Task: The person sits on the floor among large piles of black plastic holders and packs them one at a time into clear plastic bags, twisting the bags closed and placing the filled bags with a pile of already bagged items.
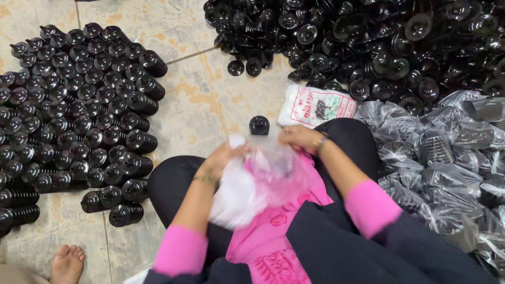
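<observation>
I sit cross-legged on a tiled floor. Both hands hold a thin clear plastic bag over my lap. My left hand grips its left edge, and my right hand pinches its upper right edge. The bag is blurred; whether anything is inside it I cannot tell. A bundle of white bags lies on my lap below it. One black ribbed rubber part stands alone on the floor just beyond my hands.
Black ribbed parts lie packed in rows at left. A loose heap of the same parts fills the top right. Bagged parts pile up at right. A white printed sack lies ahead. Another person's bare foot shows bottom left.
</observation>
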The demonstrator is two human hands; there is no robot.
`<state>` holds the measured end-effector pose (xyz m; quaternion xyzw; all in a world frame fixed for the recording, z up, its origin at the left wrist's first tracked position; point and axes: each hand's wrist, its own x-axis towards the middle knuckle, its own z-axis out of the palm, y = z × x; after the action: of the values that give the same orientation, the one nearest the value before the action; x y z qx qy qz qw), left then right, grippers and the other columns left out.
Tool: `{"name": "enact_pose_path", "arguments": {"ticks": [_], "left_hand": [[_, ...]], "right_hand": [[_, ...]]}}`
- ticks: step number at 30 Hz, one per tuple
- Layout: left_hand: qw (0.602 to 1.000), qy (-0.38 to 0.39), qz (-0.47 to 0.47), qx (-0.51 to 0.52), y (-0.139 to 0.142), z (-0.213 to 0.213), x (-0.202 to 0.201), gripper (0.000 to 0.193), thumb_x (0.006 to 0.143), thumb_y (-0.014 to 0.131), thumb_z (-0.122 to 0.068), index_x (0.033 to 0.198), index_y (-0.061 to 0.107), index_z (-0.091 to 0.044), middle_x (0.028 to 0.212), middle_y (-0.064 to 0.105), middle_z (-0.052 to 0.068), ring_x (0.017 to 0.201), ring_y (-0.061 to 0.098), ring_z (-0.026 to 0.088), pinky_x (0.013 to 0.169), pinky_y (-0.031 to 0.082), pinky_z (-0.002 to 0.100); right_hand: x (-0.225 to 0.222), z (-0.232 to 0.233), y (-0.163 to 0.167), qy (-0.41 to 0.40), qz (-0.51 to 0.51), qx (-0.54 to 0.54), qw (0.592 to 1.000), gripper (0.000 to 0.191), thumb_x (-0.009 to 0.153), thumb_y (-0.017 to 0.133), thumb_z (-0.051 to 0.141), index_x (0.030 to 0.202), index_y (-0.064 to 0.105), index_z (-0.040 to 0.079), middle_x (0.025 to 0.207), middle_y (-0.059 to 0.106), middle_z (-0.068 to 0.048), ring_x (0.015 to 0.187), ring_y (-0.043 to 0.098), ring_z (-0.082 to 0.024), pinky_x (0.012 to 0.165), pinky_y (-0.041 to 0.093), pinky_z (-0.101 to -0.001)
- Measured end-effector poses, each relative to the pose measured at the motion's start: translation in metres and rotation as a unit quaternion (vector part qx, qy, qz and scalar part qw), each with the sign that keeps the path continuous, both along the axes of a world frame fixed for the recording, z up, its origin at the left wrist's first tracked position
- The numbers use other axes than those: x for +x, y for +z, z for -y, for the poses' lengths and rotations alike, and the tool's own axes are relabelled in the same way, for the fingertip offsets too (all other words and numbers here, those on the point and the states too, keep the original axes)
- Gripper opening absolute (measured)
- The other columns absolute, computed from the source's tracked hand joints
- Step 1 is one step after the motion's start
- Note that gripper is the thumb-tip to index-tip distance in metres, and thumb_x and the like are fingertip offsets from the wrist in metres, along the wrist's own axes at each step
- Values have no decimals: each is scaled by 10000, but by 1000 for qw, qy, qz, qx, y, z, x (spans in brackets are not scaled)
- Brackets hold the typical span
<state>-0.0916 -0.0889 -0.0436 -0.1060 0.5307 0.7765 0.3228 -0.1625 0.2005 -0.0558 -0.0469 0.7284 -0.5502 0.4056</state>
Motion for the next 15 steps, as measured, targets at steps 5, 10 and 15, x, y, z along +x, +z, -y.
{"name": "enact_pose_path", "arguments": {"ticks": [5,10,15], "left_hand": [[970,159,31,-181,-64,-41,-90,85,910,688,-132,969,667,-74,896,726,110,783,673,233,672,542,387],[868,100,-46,-484,-83,-56,-91,180,935,635,-153,1035,702,-19,973,739,234,920,707,392,767,553,448],[773,76,-72,-625,-86,-63,-88,312,937,669,-262,1123,649,-12,1038,704,268,995,669,436,838,528,502]], "right_hand": [[-47,73,-31,-125,-195,243,942,207,882,690,242,893,712,37,832,745,-154,712,696,-220,647,564,-363],[-49,83,-37,-141,-56,224,963,193,917,627,193,898,689,12,872,719,-203,716,697,-264,631,580,-422],[-49,86,-45,-213,80,53,972,149,938,605,186,950,659,47,871,679,-159,695,654,-247,605,577,-422]]}}
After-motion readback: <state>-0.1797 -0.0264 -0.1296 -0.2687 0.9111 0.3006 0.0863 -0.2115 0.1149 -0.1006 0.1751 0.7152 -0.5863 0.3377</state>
